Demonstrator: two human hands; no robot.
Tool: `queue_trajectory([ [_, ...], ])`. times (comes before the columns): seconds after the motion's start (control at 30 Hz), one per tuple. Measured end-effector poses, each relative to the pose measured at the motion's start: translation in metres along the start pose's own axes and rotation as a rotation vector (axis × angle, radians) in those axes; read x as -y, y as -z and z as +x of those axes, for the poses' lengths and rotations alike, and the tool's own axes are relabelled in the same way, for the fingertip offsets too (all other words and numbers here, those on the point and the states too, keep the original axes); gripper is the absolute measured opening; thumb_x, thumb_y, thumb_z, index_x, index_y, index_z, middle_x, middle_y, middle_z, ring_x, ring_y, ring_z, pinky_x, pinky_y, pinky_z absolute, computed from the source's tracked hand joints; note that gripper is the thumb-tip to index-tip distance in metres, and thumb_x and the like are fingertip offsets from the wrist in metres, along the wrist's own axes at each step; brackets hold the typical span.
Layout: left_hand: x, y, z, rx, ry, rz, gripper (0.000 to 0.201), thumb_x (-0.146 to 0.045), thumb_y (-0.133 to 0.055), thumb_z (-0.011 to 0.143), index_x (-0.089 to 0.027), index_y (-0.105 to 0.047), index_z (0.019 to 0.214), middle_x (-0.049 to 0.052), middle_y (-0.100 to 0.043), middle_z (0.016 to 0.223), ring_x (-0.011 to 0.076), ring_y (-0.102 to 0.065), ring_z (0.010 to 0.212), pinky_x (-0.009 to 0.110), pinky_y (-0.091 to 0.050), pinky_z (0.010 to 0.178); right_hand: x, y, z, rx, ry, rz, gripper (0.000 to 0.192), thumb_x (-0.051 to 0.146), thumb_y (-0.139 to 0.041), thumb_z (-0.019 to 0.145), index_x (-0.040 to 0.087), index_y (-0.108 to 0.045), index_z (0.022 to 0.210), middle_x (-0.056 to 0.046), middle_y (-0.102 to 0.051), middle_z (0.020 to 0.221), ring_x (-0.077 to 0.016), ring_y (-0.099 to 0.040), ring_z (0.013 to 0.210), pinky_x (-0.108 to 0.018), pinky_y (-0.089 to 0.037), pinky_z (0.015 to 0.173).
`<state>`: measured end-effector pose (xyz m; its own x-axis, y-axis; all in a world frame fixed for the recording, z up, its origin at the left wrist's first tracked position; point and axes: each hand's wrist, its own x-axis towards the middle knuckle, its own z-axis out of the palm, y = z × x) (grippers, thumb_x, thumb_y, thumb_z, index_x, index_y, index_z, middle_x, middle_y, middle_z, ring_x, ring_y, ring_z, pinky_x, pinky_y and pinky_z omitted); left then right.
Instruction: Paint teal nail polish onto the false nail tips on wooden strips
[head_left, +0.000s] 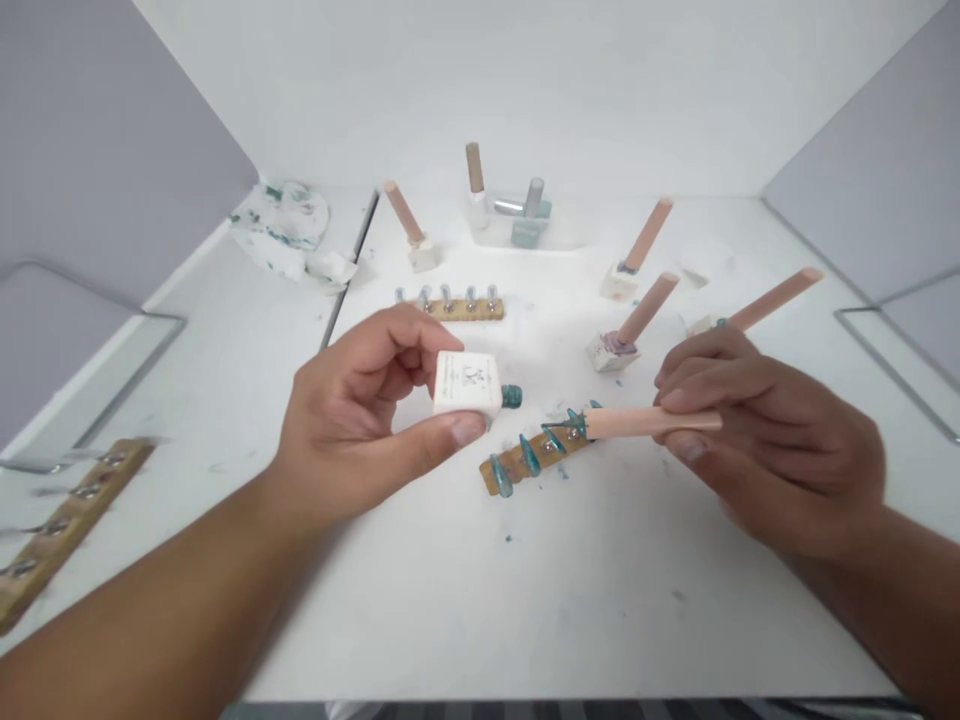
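Observation:
My left hand (375, 410) grips a white nail polish bottle (466, 384), tipped on its side with its green-smeared neck pointing right. Between the fingers and thumb of my right hand (757, 430) is a nail polish brush (630, 422) with a long pink cap handle. Its green-coated bristles point left toward the bottle, apart from the neck. Below the brush, a wooden display strip (491, 478) carries several false nails painted glittery teal (529, 455). The brush hides part of the strip's right end.
Several pink-capped bottles (637, 310) stand at the back. A clear tray (570, 235) holds teal bottles. Another wooden strip (469, 310) with clear nails lies behind my left hand, and one more (82, 520) far left. Stained crumpled tissue (285, 235) sits back left.

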<state>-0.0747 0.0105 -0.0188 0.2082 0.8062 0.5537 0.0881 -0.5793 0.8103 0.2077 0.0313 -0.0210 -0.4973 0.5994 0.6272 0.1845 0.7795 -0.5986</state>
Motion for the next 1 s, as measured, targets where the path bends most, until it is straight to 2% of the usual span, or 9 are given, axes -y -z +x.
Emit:
queue_trajectory([
  [0.1,-0.003,-0.003,-0.003,-0.023,0.072,-0.071,0.023,-0.015,-0.074,0.081,-0.018,-0.066,0.102,0.000,-0.061,0.082,0.0102,-0.059,0.073,0.022,-0.052,0.067,0.000,-0.004,-0.002,-0.075,-0.040,0.050,0.030,0.000,-0.060,0.079,0.021,-0.063,0.099,-0.003,-0.058,0.073,-0.0217,-0.055,0.078,-0.040,-0.050,0.067],
  [0.23,-0.006,-0.008,-0.009,-0.060,0.180,-0.123,0.024,-0.024,-0.077,0.079,-0.022,-0.068,0.101,0.001,-0.061,0.080,0.0128,-0.058,0.069,0.024,-0.052,0.062,0.002,-0.010,-0.004,-0.129,-0.056,0.080,0.024,0.005,-0.057,0.083,0.023,-0.061,0.098,-0.001,-0.058,0.070,-0.0197,-0.055,0.075,-0.036,-0.050,0.065],
  [0.37,-0.007,-0.010,-0.011,-0.032,0.202,-0.135,0.021,-0.028,-0.077,0.080,-0.025,-0.068,0.098,0.002,-0.060,0.078,0.0132,-0.057,0.067,0.024,-0.051,0.061,0.003,-0.013,-0.004,-0.147,-0.041,0.087,0.024,0.005,-0.055,0.083,0.023,-0.060,0.099,0.000,-0.057,0.069,-0.0197,-0.054,0.075,-0.035,-0.050,0.066],
  [0.67,-0.005,-0.014,-0.012,0.003,0.200,-0.142,0.022,-0.024,-0.076,0.081,-0.024,-0.066,0.100,0.001,-0.058,0.079,0.0124,-0.058,0.068,0.024,-0.052,0.062,0.004,-0.015,-0.001,-0.093,-0.011,0.034,0.029,0.003,-0.057,0.080,0.024,-0.061,0.100,-0.001,-0.060,0.071,-0.0198,-0.054,0.075,-0.034,-0.052,0.061],
  [0.9,-0.003,-0.018,-0.010,0.141,0.180,-0.165,0.025,-0.016,-0.074,0.083,-0.022,-0.062,0.104,0.000,-0.065,0.080,0.0114,-0.061,0.070,0.024,-0.053,0.068,0.007,-0.019,-0.001,0.012,0.033,-0.069,0.029,0.005,-0.061,0.080,0.024,-0.060,0.102,-0.002,-0.064,0.075,-0.0208,-0.055,0.080,-0.036,-0.052,0.066],
  [1.0,-0.004,-0.018,-0.009,0.155,0.195,-0.157,0.025,-0.015,-0.074,0.082,-0.022,-0.061,0.102,0.000,-0.066,0.079,0.0122,-0.060,0.069,0.026,-0.054,0.067,0.010,-0.015,-0.001,0.029,0.014,-0.091,0.032,0.004,-0.063,0.079,0.024,-0.062,0.103,-0.003,-0.064,0.076,-0.0220,-0.056,0.082,-0.036,-0.051,0.065],
])
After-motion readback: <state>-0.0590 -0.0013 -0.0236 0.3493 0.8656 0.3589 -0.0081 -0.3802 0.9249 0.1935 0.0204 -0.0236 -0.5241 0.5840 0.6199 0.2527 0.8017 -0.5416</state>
